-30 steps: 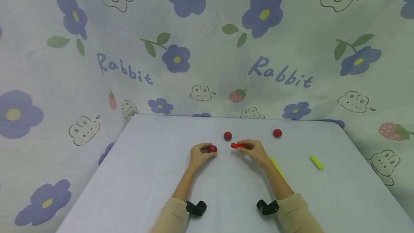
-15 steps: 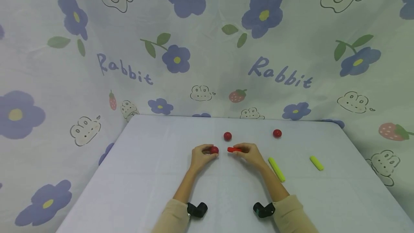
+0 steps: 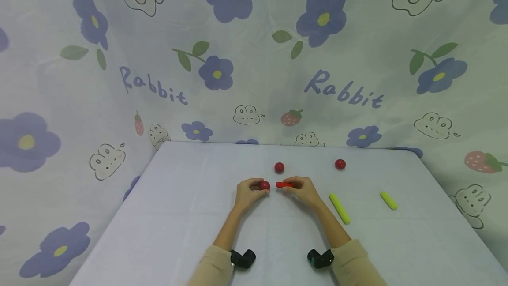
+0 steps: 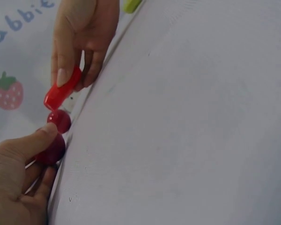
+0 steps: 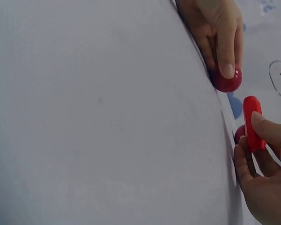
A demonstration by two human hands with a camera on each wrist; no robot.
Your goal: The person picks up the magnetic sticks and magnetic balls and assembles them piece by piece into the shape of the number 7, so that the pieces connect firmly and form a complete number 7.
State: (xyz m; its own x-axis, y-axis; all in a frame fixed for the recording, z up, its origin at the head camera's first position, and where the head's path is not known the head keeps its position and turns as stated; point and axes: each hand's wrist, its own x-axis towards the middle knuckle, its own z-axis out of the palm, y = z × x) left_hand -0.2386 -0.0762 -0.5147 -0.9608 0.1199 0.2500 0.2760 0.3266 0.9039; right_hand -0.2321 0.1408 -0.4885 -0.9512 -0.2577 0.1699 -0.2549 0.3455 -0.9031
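Note:
My left hand (image 3: 247,194) pinches a glossy dark red ball (image 3: 265,185) between thumb and fingers, near the middle of the white table. Opposite it, my right hand (image 3: 304,190) holds a short, bright red stick (image 3: 281,185) whose free end points toward the ball. A small gap separates the stick from that ball in the head view. In the right wrist view the red stick (image 5: 253,123) stands partly in front of another red ball (image 5: 239,134). This second ball (image 3: 279,168) lies on the table just beyond both hands.
Another red ball (image 3: 340,164) lies toward the back right. A longer yellow-green stick (image 3: 339,208) rests beside my right forearm, with a shorter yellow-green stick (image 3: 388,200) farther right. Behind the white table (image 3: 190,189) hangs a cloth (image 3: 262,65) printed with flowers and rabbits.
My right hand has moved left and slightly nearer with the red stick. My left hand has shifted slightly right with its ball. The gap has narrowed, and the longer yellow-green stick is now fully uncovered.

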